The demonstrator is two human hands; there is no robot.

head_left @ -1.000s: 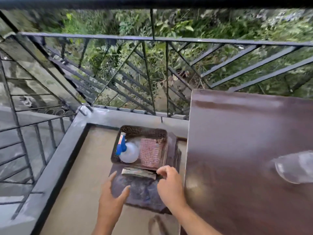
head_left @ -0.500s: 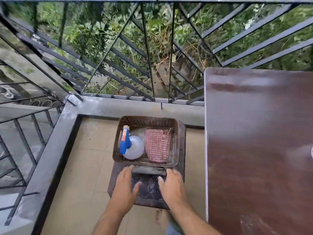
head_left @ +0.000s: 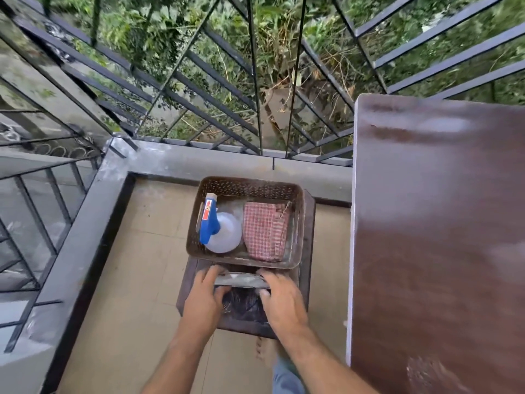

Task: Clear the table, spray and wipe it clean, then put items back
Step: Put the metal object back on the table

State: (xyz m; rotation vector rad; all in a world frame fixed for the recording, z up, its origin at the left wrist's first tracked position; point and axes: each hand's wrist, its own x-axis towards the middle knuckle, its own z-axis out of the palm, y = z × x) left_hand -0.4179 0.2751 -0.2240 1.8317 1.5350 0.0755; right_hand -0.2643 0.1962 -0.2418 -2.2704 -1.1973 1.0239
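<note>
A brown glossy table (head_left: 440, 223) fills the right side. On a low dark stool (head_left: 309, 237) to its left stands a brown perforated basket (head_left: 250, 186). In it lie a clear spray bottle (head_left: 225, 237) with a blue head and a red checked cloth (head_left: 265, 230). In front of the basket a flat grey item (head_left: 241, 280) rests on a dark bundle (head_left: 244, 304). My left hand (head_left: 203, 300) grips its left end. My right hand (head_left: 282, 298) grips its right end. What the item is I cannot tell.
A black metal railing (head_left: 255, 81) runs behind the stool and along the left, with greenery beyond. A grey concrete ledge (head_left: 85, 223) borders the beige tiled floor (head_left: 136, 280). A smudge (head_left: 426, 371) shows on the table's near part.
Both hands moved forward and closed on the two ends of the flat grey item. The view tilted down and left; the clear object on the table's right is out of view.
</note>
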